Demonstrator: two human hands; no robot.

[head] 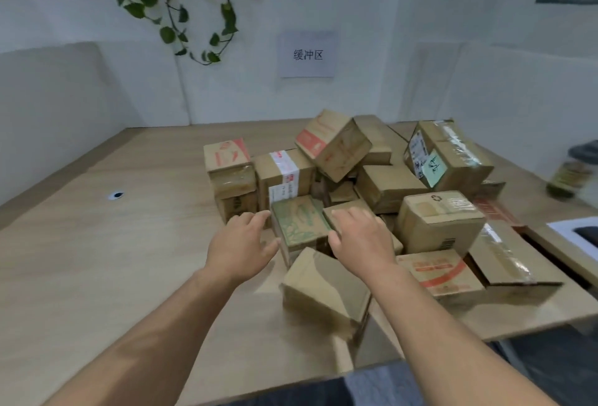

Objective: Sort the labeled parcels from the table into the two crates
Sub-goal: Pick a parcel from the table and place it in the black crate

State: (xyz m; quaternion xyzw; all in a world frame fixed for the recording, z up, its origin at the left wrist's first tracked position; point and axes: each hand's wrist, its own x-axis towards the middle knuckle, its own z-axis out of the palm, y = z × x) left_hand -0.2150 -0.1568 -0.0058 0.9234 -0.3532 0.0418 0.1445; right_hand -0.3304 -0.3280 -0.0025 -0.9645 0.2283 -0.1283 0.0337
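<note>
A: Since the green box point(299, 223) sits at the near edge of the heap of parcels point(388, 185) on the table point(129, 260), is it a fair one to lift first?

B: I'd say so; nothing lies on top of it. The left hand point(241, 244) hangs just beside its left face, fingers loosely spread, holding nothing. The right hand point(359, 237) lies over the small brown box point(336, 211) next to it, fingers straight and close together, thumb toward the green one.

A: So what makes a clean pick?

B: Press one palm on each side face and lift straight up. The tilted box point(320, 286) in front lies close against it, and the taped box point(284, 172) stands right behind, so dragging it sideways could upset the heap. Then turn it to find the label. I can't see one from here, and neither crate is in view.
</note>
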